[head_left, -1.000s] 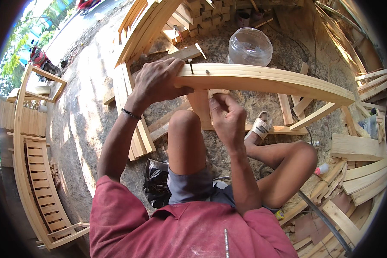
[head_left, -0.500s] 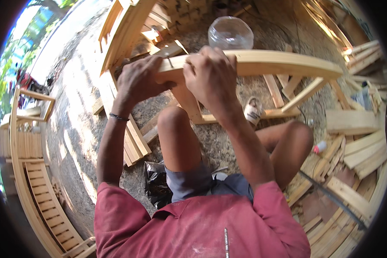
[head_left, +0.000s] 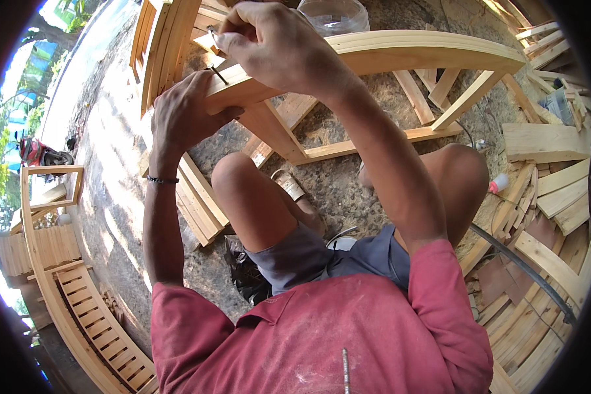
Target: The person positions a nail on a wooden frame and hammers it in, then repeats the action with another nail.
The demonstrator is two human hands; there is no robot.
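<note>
A wooden frame [head_left: 427, 49] with a long curved top rail stands in front of my knees. My left hand [head_left: 184, 115] is closed round the left end of that rail, thumb along its near side. Beside those fingers a dark nail [head_left: 218, 75] sticks up out of the wood, slightly tilted. Above the rail, my right hand [head_left: 269, 46] is raised with thumb and fingers pinched together. A small shiny metal piece, seemingly a nail [head_left: 211, 31], shows at its fingertips; the rest is hidden by the hand.
A clear round plastic container [head_left: 335, 16] stands beyond the rail. Taller wooden frames [head_left: 171, 49] rise at the far left, and a slatted wooden piece [head_left: 102, 322] lies at the near left. Boards [head_left: 545, 143] and a dark hose [head_left: 525, 262] lie on the right.
My right hand has lifted off the rail and moved up and left, now pinching. My left hand has moved left with the rail end. The upright nail shows more plainly.
</note>
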